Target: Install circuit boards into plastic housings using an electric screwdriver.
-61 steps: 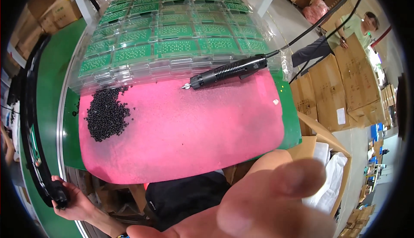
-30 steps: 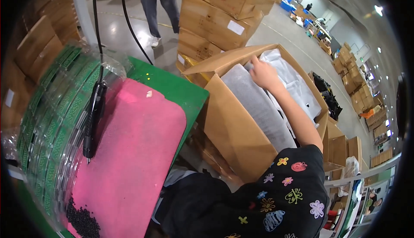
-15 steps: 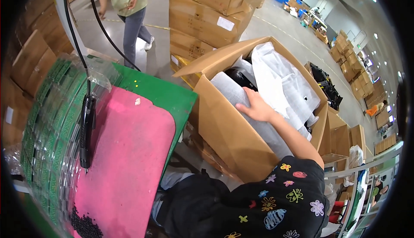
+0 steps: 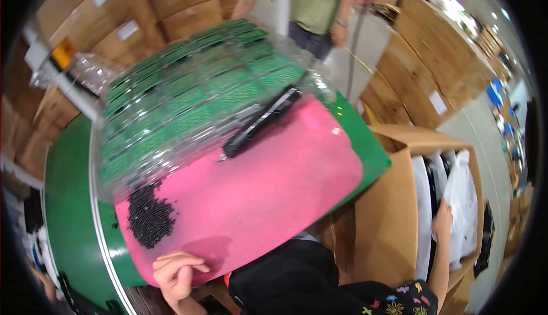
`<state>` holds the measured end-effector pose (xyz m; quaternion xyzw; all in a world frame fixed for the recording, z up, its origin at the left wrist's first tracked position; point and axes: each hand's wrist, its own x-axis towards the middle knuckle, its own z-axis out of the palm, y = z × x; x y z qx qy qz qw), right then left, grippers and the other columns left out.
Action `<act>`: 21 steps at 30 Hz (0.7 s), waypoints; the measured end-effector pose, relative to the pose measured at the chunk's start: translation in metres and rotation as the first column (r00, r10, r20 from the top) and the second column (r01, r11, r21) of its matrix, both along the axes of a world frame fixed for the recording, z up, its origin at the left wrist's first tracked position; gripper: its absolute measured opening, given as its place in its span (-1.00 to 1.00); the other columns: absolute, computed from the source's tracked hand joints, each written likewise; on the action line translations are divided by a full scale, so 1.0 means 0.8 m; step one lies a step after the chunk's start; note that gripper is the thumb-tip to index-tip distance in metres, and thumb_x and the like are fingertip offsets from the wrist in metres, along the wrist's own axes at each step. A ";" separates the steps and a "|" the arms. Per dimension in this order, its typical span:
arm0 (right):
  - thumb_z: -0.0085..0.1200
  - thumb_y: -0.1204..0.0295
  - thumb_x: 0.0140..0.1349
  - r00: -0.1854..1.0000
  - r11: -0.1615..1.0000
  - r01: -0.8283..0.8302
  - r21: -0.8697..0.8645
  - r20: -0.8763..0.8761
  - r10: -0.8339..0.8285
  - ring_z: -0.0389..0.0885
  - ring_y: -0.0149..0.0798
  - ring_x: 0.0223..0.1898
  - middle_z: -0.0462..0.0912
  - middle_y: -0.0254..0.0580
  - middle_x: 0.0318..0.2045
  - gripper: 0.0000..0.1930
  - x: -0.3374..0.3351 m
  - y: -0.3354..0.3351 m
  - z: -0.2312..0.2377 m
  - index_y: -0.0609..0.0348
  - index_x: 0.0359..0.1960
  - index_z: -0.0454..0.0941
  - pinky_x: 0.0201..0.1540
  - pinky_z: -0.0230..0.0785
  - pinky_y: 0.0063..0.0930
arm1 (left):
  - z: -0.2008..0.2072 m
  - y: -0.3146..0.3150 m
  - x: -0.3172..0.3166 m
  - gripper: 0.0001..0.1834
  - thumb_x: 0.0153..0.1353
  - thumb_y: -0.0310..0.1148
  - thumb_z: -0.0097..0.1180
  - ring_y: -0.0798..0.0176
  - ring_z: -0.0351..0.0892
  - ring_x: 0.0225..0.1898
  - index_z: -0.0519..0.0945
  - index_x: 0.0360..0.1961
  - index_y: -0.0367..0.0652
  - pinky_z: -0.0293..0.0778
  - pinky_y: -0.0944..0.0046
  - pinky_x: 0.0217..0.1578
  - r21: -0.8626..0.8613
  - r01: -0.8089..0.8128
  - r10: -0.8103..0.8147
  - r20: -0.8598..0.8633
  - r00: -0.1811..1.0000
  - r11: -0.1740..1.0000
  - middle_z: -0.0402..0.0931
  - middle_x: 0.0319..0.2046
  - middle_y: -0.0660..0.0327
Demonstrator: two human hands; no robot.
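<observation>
My left hand (image 4: 177,272) hovers over the near edge of a pink mat (image 4: 257,201), its fingers loosely bent, thumb apart, and nothing seen in them. A pile of small black screws (image 4: 149,218) lies on the mat just beyond it. A black electric screwdriver (image 4: 261,122) leans across the mat's far side by clear plastic trays (image 4: 200,95). On the right, my right hand (image 4: 442,221) reaches into an open cardboard box (image 4: 385,218), closed at the edge of a white-wrapped part (image 4: 461,206). Its fingertips are partly hidden among the wrappings, where black parts show.
A green tabletop (image 4: 71,201) extends left, with a pale rail along it. Behind the trays stands a person in a light green shirt (image 4: 317,4), near a pale post (image 4: 282,4). Stacked cartons (image 4: 422,58) rise beyond the box, and more line the back left.
The view has swung left, bringing the screw pile and my left hand into sight. My right hand has shifted from the box's near-side wrapping to further in among the wrapped parts.
</observation>
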<state>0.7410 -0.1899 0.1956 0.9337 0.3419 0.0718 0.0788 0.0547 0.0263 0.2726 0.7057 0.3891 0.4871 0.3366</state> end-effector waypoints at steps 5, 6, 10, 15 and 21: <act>0.07 0.68 0.04 0.991 0.997 -0.001 -0.082 0.131 0.012 0.46 0.07 0.21 0.59 -0.04 0.11 -0.33 -0.023 0.000 0.036 0.21 0.30 0.34 0.21 0.34 0.02 | -0.013 -0.001 -0.001 -0.81 0.14 -0.55 0.08 0.15 0.70 -0.51 0.72 -0.31 -0.36 0.59 0.24 -0.39 0.004 0.122 -0.122 0.018 0.992 0.992 0.70 -0.53 0.13; 0.09 0.70 0.02 0.983 0.998 -0.008 -0.063 0.182 0.019 0.46 0.07 0.21 0.58 -0.05 0.12 -0.31 -0.026 0.003 0.049 0.21 0.30 0.35 0.21 0.34 0.02 | -0.015 -0.001 -0.002 -0.82 0.14 -0.57 0.09 0.16 0.70 -0.51 0.72 -0.30 -0.35 0.59 0.25 -0.39 -0.014 0.160 -0.160 0.019 0.987 0.987 0.70 -0.53 0.13; 0.01 0.70 0.11 0.972 0.989 0.013 -0.147 0.235 0.022 0.45 0.13 0.25 0.58 -0.06 0.16 -0.37 -0.052 0.028 0.097 0.18 0.31 0.36 0.22 0.33 0.09 | -0.022 0.000 0.006 -0.82 0.11 -0.63 0.13 0.19 0.70 -0.52 0.72 -0.28 -0.35 0.57 0.28 -0.41 -0.034 0.211 -0.211 0.012 0.977 0.977 0.68 -0.53 0.15; -0.01 0.60 0.24 0.965 0.996 0.087 0.016 0.246 -0.088 0.55 0.18 0.12 0.62 0.07 0.06 -0.47 0.020 -0.013 0.094 0.07 0.29 0.39 0.12 0.40 0.07 | -0.037 -0.001 0.016 -0.87 0.15 -0.60 0.20 0.22 0.67 -0.54 0.73 -0.29 -0.26 0.53 0.28 -0.45 -0.041 0.234 -0.235 -0.031 0.971 0.971 0.67 -0.54 0.22; -0.08 0.64 0.23 0.941 1.000 -0.013 0.007 0.339 0.010 0.60 0.21 0.06 0.62 0.18 0.07 -0.46 -0.043 0.009 0.112 0.19 0.30 0.38 0.11 0.43 0.00 | -0.041 0.000 0.014 -0.88 0.14 -0.58 0.23 0.22 0.67 -0.55 0.73 -0.29 -0.24 0.51 0.27 -0.48 -0.057 0.221 -0.221 -0.002 0.975 0.974 0.68 -0.54 0.21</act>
